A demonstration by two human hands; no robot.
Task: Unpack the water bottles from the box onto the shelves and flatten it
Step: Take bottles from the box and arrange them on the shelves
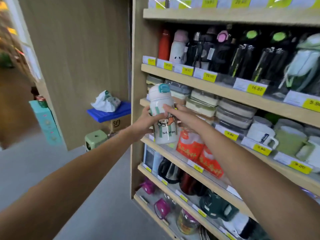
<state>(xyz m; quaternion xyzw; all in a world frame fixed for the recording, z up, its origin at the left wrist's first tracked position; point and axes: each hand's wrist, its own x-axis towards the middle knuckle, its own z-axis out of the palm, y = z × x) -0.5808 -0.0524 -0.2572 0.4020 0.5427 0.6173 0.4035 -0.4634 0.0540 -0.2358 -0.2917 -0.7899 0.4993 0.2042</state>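
A white water bottle (162, 118) with a teal lid clasp and a cartoon print is held upright in front of the left end of the wooden shelves (204, 84). My left hand (144, 123) grips its left side. My right hand (180, 116) grips its right side, fingers across the front. The bottle hangs in the air level with the food-container shelf, touching no board. A row of other bottles (199, 49) stands on the shelf above. The box is not in view.
Stacked food containers (230, 115), mugs (259, 134) and orange packets (195, 148) fill the shelves behind the bottle. Kettles and jars stand lower down. On the floor at left are a green stool (95, 137), a cardboard carton (119, 123) under a blue lid, and a teal box (46, 122).
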